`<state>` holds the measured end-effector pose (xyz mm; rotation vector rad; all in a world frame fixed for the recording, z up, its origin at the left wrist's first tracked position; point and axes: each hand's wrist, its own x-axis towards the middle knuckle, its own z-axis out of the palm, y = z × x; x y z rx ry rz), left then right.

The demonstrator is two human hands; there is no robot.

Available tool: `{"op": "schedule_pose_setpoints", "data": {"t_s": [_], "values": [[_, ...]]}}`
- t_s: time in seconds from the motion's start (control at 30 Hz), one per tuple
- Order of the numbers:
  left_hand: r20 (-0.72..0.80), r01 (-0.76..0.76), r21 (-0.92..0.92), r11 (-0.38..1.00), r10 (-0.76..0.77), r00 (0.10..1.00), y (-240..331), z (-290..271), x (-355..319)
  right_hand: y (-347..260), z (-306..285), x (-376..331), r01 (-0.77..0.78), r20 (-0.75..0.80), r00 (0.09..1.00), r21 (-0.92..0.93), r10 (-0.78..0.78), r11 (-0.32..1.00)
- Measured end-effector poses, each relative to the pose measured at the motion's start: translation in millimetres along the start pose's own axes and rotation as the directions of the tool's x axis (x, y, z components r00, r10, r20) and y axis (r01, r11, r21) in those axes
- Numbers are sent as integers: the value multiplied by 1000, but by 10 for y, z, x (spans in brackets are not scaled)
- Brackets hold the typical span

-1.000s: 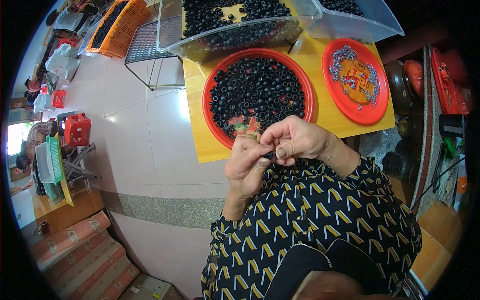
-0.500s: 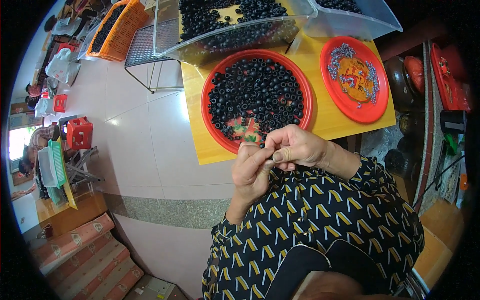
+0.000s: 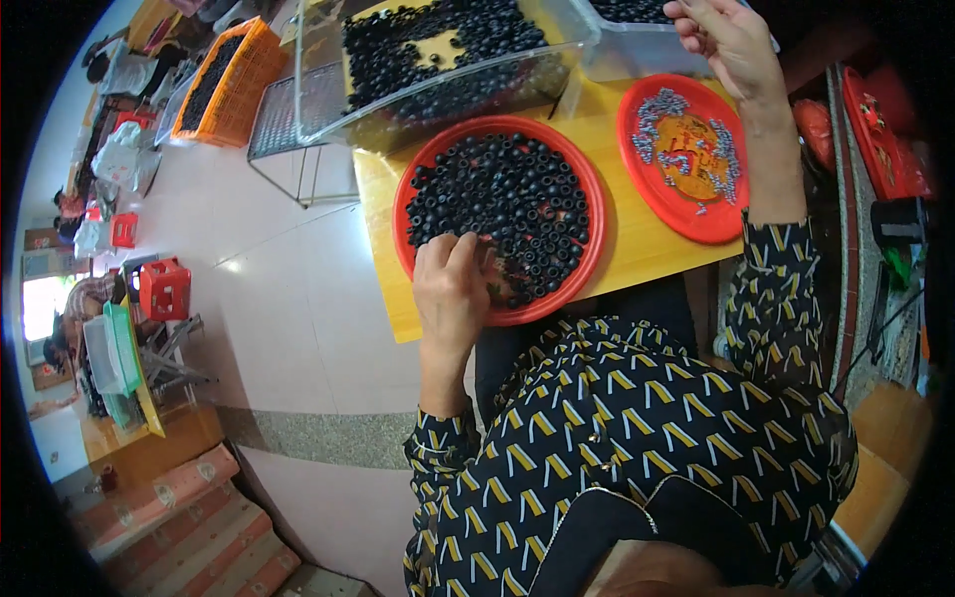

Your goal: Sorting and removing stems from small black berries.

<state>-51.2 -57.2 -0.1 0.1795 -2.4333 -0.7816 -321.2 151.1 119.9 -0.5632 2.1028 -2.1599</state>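
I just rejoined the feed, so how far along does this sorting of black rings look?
Done: nothing clearly finished shows. In hand: the left hand rests on the small black rings in the large round red tray, while the right hand reaches toward the far clear plastic bin. Left: that tray is full, the nearer clear bin of black rings is loaded, and small grey parts lie on the smaller red plate.

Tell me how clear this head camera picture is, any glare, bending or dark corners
Head view: sharp at the centre, where the left hand rests on the red tray of black rings; the yellow table edges bow outward from fisheye distortion; a black vignette rings the frame; soft glare patches lie on the pale floor tiles; a bright window at far left is washed out; the right hand near the top rim looks stretched.
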Motion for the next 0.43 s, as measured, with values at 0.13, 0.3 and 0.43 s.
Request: {"op": "schedule_pose_setpoints", "data": {"t_s": [0.13, 0.3, 0.43], "values": [[115, -55, 200, 978, 32, 993, -20, 69, 82, 305, -345, -19, 234, 130, 972, -403, -198, 885], [126, -47, 226, 973, 19, 992, 4, 111, 104, 480, -347, -600, 25, 139, 989, -489, 50, 872], [130, -40, 258, 965, 7, 991, 28, 152, 89, 564, -576, -890, -20, 138, 977, -700, 163, 714]]}}
